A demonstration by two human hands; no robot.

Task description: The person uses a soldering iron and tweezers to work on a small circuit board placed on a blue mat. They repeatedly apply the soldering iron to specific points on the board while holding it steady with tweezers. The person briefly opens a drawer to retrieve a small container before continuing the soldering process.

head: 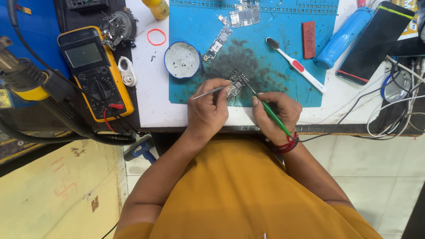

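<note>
1. White bench (155, 106) carries a blue mat (283, 84), stained dark around the middle, at the near edge where both hands work.
2. The left hand (207, 110) is closed in a pinch on tweezers (208, 92), whose tips reach right to a small board (236, 84).
3. The right hand (276, 113) grips a green tool (272, 116) pen-fashion, fingers pressed together; its thin dark tip (fine, hard to see) meets the board from the right.
4. The board lies on the mat just beyond both hands, between their fingertips.
5. Beyond the left hand sits a round dish (182, 59); farther left lies a yellow meter (95, 71).
6. Beyond the right hand lies a toothbrush (294, 64), with a red block (308, 40) past it.
7. Two more boards (219, 42) lie farther up the mat.
</note>
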